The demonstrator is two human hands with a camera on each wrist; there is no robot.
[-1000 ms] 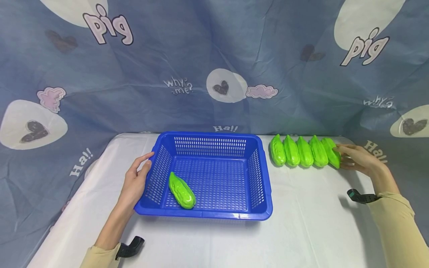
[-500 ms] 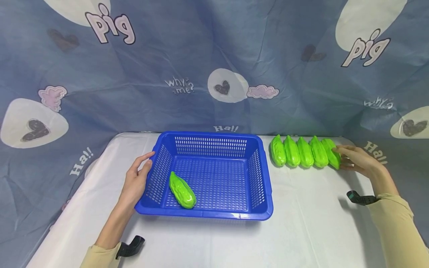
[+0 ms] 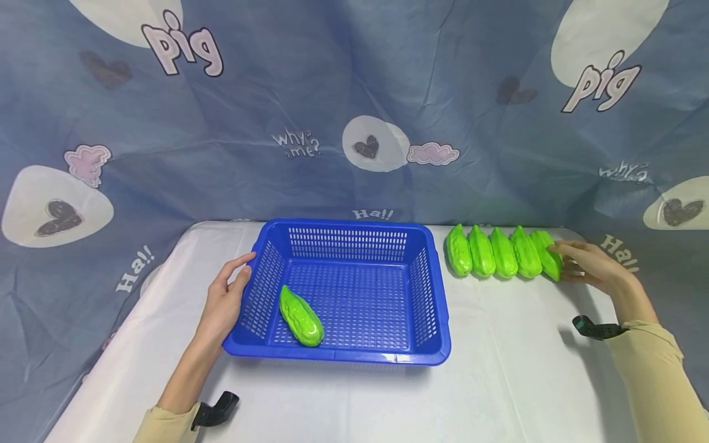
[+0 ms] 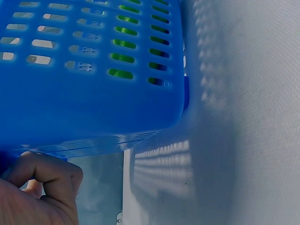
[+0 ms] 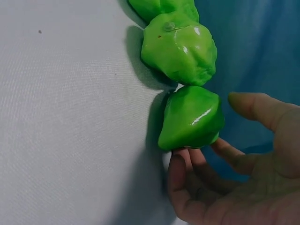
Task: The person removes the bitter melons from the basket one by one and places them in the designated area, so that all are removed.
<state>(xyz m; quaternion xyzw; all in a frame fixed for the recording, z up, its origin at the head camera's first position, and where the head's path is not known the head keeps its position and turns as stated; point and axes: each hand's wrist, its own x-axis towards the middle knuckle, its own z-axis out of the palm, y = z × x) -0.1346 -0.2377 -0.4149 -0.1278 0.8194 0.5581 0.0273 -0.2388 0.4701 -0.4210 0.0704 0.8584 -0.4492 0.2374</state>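
At the left side of a blue plastic basket (image 3: 332,355), my left hand (image 3: 223,301) grips the rim; in the left wrist view its curled fingers (image 4: 47,176) show at the basket's edge. One shiny green bitter melon (image 3: 301,317) lies inside the basket, at the near left. To the right, several more stand side by side in a row on the table. My right hand (image 3: 595,264) holds the bitter melon (image 3: 545,253) at the row's right end. The right wrist view shows bent fingers (image 5: 178,173) at one side of this bitter melon (image 5: 192,117) and the thumb close by the other.
A white cloth (image 3: 509,369) covers the table. Behind it hangs a blue printed curtain (image 3: 310,74), near the row of bitter melons. The row's left-end bitter melon (image 3: 458,251) stands close to the basket's right wall.
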